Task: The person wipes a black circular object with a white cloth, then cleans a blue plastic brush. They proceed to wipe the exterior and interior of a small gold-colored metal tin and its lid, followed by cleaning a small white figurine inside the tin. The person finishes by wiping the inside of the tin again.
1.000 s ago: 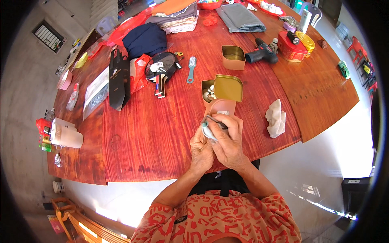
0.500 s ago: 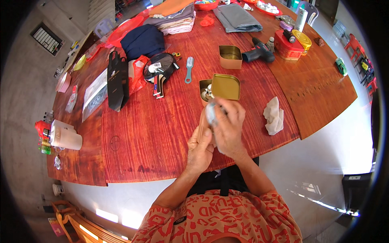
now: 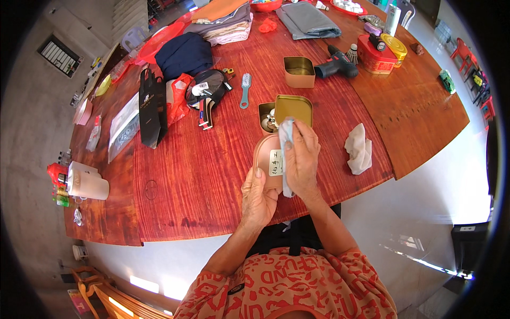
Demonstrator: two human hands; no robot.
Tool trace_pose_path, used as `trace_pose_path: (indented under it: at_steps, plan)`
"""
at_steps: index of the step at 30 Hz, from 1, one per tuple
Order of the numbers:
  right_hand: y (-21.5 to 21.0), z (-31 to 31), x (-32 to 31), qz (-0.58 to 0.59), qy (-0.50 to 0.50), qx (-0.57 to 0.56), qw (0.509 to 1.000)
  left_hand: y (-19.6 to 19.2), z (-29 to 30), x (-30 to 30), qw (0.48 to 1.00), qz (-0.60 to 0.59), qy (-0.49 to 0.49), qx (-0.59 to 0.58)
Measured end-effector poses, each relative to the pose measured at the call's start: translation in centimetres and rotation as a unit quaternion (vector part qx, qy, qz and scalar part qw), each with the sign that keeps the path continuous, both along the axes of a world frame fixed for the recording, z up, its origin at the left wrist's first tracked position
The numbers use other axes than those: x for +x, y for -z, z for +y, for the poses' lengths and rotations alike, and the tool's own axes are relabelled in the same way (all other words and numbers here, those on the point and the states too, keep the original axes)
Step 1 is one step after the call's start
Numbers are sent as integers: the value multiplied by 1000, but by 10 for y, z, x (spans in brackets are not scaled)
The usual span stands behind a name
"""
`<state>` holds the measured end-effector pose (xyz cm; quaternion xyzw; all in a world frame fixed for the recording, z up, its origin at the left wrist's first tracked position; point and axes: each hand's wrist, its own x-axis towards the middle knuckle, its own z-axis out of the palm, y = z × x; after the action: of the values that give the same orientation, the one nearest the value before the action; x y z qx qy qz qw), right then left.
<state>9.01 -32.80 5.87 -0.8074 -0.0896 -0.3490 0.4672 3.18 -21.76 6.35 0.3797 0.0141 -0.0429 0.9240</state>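
Note:
My left hand [image 3: 258, 201] is closed around a copper-pink tin lid [image 3: 264, 154] with a white label on its face, tilted up over the table's near edge. In my right hand [image 3: 303, 159] is a folded pale blue cloth [image 3: 287, 141], pressed against the lid's right side. Just beyond my hands stands a tin [image 3: 263, 109] with small white and metallic items inside. A gold-coloured lid or tray [image 3: 295, 109] rests across that tin's right part. Farther off, another copper-coloured tin [image 3: 299, 80] stands with its top uncovered.
A crumpled whitish cloth [image 3: 359, 149] lies to the right. Past the tins are a cordless drill [image 3: 340, 65], a red tin [image 3: 374, 56] and a brush [image 3: 245, 90]. On the left sit a black bag [image 3: 153, 109], folded fabric [image 3: 183, 56] and a plastic jug [image 3: 89, 183].
The lid has turned so its labelled face shows. My right hand has moved slightly down, and the cloth now lies flat along the lid's edge.

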Motion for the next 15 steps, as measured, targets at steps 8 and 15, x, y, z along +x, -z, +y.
trace_pose_path:
  at_steps: [8,15]
  plan:
    - [4,2,-7,35,23,-35,998,8,-2,6,998,62,10,1]
    - [4,20,-36,-94,-140,-176,970,-8,1,9,991,128,-42,11]
